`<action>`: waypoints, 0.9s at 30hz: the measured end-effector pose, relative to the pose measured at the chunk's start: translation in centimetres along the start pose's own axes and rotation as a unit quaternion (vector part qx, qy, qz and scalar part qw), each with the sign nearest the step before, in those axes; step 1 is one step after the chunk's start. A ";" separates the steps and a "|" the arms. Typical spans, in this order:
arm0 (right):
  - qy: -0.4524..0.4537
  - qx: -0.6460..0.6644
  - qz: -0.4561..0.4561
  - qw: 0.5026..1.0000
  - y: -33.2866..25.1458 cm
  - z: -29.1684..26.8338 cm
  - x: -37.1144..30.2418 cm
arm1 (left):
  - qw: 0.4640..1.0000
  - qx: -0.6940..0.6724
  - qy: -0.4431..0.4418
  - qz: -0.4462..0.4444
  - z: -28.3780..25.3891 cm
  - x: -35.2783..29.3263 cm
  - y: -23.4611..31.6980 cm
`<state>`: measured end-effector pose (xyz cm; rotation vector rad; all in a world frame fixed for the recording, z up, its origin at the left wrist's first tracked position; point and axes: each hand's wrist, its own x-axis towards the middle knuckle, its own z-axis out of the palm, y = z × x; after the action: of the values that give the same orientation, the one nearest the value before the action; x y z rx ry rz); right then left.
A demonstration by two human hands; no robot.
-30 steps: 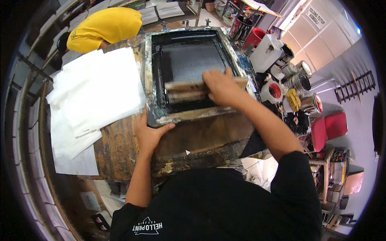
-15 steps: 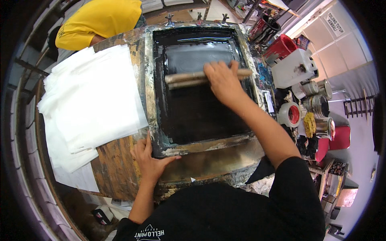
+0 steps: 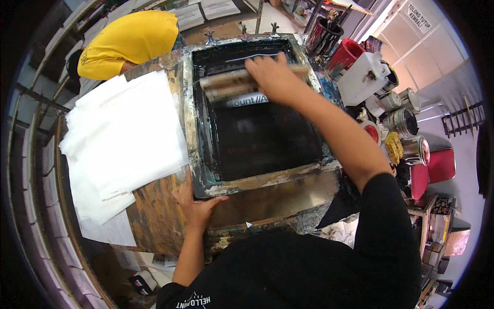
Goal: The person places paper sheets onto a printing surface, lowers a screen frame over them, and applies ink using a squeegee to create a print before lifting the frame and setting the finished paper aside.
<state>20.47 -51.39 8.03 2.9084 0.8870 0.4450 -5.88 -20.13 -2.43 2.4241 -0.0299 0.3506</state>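
A screen-printing frame [image 3: 247, 186] with wooden sides lies on the stained work table, its mesh [image 3: 272, 141] dark with black ink. My right hand [image 3: 275, 77] is closed round the wooden handle of a squeegee [image 3: 221, 85], which lies crosswise over the far part of the mesh and is blurred by motion. Just on the near side of the blade shows a pale strip with dark lettering [image 3: 247, 100]. My left hand [image 3: 197, 208] rests at the near left corner of the frame, thumb and forefinger spread along its two edges.
White sheets [image 3: 128, 139] are piled left of the frame. Beyond them a person in a yellow shirt [image 3: 128, 44] bends over. Clamps [image 3: 244, 35] stand at the frame's far edge. A red bucket [image 3: 346, 54], a white jerrycan [image 3: 363, 77] and several cans [image 3: 400, 121] line the right side.
My right hand has pushed the squeegee farther away, toward the far end of the frame. The lettered strip has come into sight. My left hand stays at the corner; the view has shifted slightly.
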 end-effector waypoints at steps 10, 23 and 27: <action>0.074 0.034 0.059 0.995 -10.1 -14.4 -14.0 | 0.931 -0.343 0.124 0.021 -3.8 4.8 8.9; 0.220 0.018 0.111 0.969 -2.3 -23.5 -0.3 | 0.976 -0.065 0.102 0.179 8.7 28.4 1.0; 0.250 -0.038 0.111 0.961 -2.0 -23.6 1.1 | 0.947 0.204 0.089 0.231 13.1 31.8 -0.7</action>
<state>13.37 -49.54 30.54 2.8737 0.5560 1.2431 27.98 -25.64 -4.27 2.7670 -0.4959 0.8588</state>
